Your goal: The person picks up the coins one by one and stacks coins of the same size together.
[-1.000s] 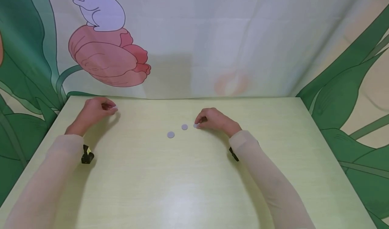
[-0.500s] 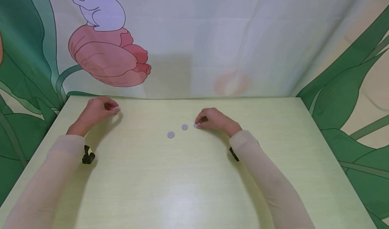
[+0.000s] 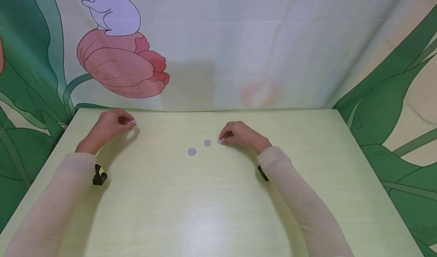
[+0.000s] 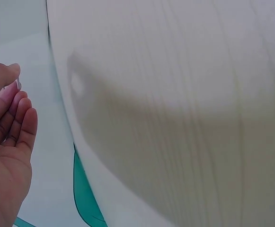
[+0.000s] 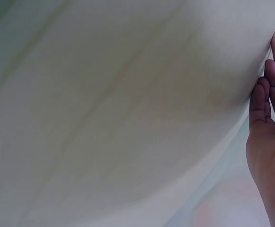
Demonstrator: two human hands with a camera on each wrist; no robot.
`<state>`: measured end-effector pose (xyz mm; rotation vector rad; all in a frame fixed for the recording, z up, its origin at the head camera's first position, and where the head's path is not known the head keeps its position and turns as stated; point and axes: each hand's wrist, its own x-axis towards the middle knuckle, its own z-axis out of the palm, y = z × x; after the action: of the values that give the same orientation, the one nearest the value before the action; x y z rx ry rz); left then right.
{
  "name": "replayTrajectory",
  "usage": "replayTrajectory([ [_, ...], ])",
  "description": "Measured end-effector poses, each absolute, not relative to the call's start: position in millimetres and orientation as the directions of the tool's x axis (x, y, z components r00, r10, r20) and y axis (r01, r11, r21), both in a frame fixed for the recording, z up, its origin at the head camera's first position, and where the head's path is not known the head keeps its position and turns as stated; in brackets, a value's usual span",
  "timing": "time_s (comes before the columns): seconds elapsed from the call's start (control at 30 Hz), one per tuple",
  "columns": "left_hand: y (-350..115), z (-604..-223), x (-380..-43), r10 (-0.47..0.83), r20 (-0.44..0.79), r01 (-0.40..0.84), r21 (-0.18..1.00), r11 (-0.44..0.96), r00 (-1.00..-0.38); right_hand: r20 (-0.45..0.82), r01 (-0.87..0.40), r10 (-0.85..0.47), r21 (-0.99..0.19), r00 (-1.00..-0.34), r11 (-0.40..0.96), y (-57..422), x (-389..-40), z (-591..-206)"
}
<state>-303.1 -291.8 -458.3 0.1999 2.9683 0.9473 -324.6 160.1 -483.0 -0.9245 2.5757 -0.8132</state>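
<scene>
Near the far left corner of the table, my left hand [image 3: 110,126] pinches a small white disc [image 3: 134,122] between thumb and fingertips. The edge of that disc [image 4: 19,84] shows in the left wrist view, and the hand is raised off the table. Right of centre, my right hand [image 3: 240,135] pinches another pale disc [image 3: 219,141] at the tabletop, its right part hidden by the fingertips. Two more pale round discs lie flat to its left: a nearer one [image 3: 207,143] and a farther one [image 3: 192,151], lower on the table.
The light wood-grained table [image 3: 205,196] reaches back to a hanging cloth [image 3: 211,52] printed with a rabbit, a flower and green leaves. Dark wrist cameras [image 3: 99,175] sit below the sleeve cuffs.
My left hand has shifted slightly to the right with its disc. The right hand and the two discs on the table have stayed in place.
</scene>
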Motion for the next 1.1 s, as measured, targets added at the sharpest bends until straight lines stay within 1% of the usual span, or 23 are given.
replayTrajectory([
  [0.37,-289.7,-457.9,-301.3,0.126,0.010,0.108,0.584,0.804,-0.992,-0.079,-0.470,-0.638,-0.609,-0.766,0.639,160.5,-324.0,-485.6],
  [0.5,-289.5,-457.0,-301.6,0.126,0.020,0.114,0.580,0.807,-0.992,-0.080,-0.475,-0.645,-0.609,-0.760,0.635,160.6,-324.6,-486.4],
  [0.87,-285.5,-446.9,-299.0,0.160,0.055,0.162,0.576,0.801,-0.986,-0.088,-0.507,-0.661,-0.569,-0.746,0.648,155.6,-326.9,-483.3],
  [1.1,-276.4,-446.7,-300.7,0.200,0.088,0.214,0.559,0.801,-0.976,-0.092,-0.497,-0.656,-0.576,-0.749,0.649,158.5,-328.2,-484.8],
])
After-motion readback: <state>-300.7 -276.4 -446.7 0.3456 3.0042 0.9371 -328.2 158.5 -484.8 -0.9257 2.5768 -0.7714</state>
